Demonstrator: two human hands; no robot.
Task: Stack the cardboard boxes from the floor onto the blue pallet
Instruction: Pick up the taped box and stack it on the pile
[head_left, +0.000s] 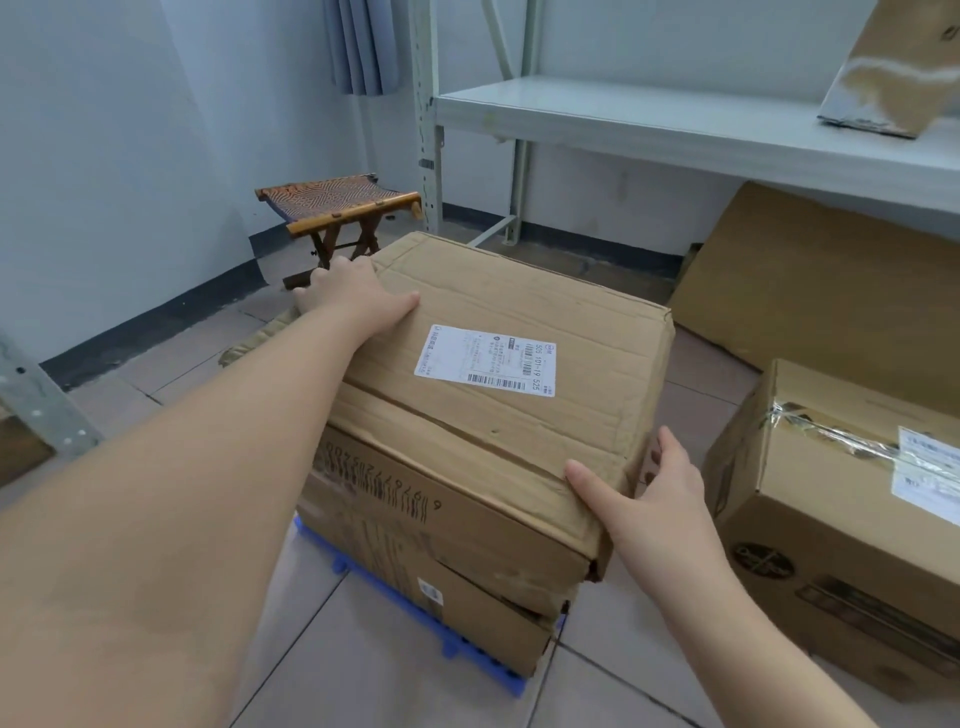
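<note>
Top box (498, 364): a worn cardboard box with a white shipping label (485, 361) on its upper face; it lies on the top of the stack, turned a little against the boxes below it.
Stack: under the top box there is a box with printed barcode (415, 519), and under that one a lower box (467, 618) with a small label on its front side.
Blue pallet (457, 649): it lies on the tiled floor (322, 649) under the stack; only its near edge and near corner are seen.
Left hand (353, 296): it lies flat on the far left corner of the top box, thumb on the upper face, the fingers bent over the far edge; it is grasping this corner.
Right hand (644, 493): it is at the near right corner of the top box, thumb on the upper edge, the fingers (660, 452) pressed on the right side; it is grasping the box.
Box on floor (841, 519): a taped cardboard box, standing to the right of the pallet, apart from the stack.
Flat cardboard (815, 291): it leans under the metal shelf (675, 124) at the right.
Folding stool (343, 208): it stands near the wall, behind the stack.
</note>
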